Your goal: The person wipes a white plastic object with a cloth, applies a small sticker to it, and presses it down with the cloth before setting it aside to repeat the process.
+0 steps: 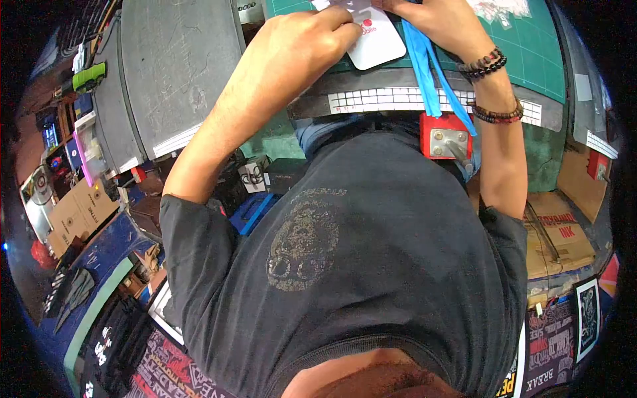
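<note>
A white card (pixel 378 48) with rounded corners and a red printed logo lies at the top edge of the head view, over a green cutting mat (pixel 521 50). My left hand (pixel 312 36) is closed, its curled fingers gripping the card's left side. At the card's upper right, my right hand (pixel 438 20) has its fingers bent together; the frame edge cuts off the tips, so what they pinch is hidden. From beneath that hand a blue ribbon (pixel 424 73) hangs over the table's front edge. Beaded bracelets (pixel 494 114) circle my right wrist and forearm.
Small clear plastic pieces (pixel 501 10) lie on the mat at the upper right. A gridded white strip (pixel 378 99) runs along the table front, above a red bolted clamp block (pixel 448 136). A grey board (pixel 179 63) is at left, a cardboard box (pixel 557 232) at right.
</note>
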Demonstrator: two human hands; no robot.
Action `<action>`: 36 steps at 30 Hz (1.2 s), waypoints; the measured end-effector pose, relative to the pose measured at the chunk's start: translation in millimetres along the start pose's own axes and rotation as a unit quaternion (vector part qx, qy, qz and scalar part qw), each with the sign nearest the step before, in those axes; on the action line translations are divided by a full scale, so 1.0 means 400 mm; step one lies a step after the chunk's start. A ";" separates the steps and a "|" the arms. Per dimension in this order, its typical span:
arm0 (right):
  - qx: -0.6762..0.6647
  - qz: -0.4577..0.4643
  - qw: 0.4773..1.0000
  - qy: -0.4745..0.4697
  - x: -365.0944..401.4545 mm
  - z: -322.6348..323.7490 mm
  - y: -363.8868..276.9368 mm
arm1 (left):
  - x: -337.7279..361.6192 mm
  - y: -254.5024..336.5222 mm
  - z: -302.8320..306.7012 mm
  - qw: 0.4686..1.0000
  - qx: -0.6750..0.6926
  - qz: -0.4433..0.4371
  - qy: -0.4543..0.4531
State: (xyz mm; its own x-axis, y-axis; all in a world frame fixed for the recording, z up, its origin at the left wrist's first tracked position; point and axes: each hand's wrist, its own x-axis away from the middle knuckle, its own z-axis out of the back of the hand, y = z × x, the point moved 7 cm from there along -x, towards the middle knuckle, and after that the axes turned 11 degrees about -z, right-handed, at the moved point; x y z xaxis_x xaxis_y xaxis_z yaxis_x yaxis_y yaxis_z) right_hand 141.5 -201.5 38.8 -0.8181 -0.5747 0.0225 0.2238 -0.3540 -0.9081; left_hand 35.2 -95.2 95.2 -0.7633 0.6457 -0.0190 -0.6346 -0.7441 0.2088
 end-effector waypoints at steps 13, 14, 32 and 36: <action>-0.088 0.027 0.995 -0.024 -0.004 -0.010 0.024 | -0.014 0.009 -0.043 0.987 -0.120 -0.050 -0.091; -0.092 0.038 0.995 -0.023 -0.003 -0.009 0.021 | -0.007 0.011 -0.059 0.980 -0.169 -0.088 -0.054; -0.109 0.049 0.992 -0.045 -0.003 -0.013 0.024 | -0.023 0.035 -0.110 0.925 -0.315 -0.193 -0.094; -0.087 0.063 0.994 -0.031 -0.003 -0.010 0.028 | -0.009 0.018 -0.102 0.947 -0.274 -0.161 -0.033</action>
State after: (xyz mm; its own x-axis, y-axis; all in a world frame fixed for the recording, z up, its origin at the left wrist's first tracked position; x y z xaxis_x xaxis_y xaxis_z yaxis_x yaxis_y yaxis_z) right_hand 142.9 -201.9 27.0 -0.7541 -0.6525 -0.0744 0.2223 -0.1470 -0.9638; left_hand 28.4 -109.9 56.9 -0.5211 0.8506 0.0703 -0.8148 -0.4713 -0.3376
